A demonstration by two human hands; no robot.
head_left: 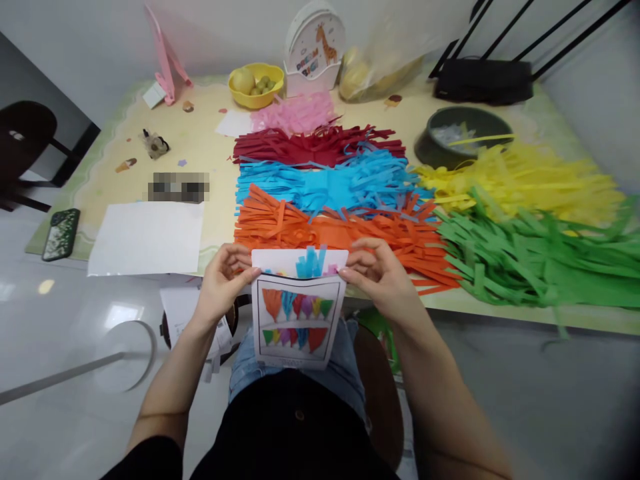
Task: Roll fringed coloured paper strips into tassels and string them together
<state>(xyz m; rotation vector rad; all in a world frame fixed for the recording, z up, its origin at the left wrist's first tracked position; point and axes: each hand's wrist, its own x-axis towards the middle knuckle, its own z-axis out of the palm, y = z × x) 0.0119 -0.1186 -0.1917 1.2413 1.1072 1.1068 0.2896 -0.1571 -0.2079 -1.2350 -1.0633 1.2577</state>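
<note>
Between my two hands a white printed sheet is held up by its top corners, over my lap. Its print shows two rows of coloured tassels, and its top edge folds or curls over. My left hand pinches the left corner, my right hand the right corner. Just beyond the sheet lies orange fringed paper. Behind it come blue fringed paper, dark red fringed paper and pink shredded paper. Green fringed paper and yellow fringed paper lie to the right.
A blank white sheet and a phone lie at the left. A dark green bowl holds scraps. Farther back stand a yellow fruit bowl, a giraffe-print holder, a pink stand and a black router.
</note>
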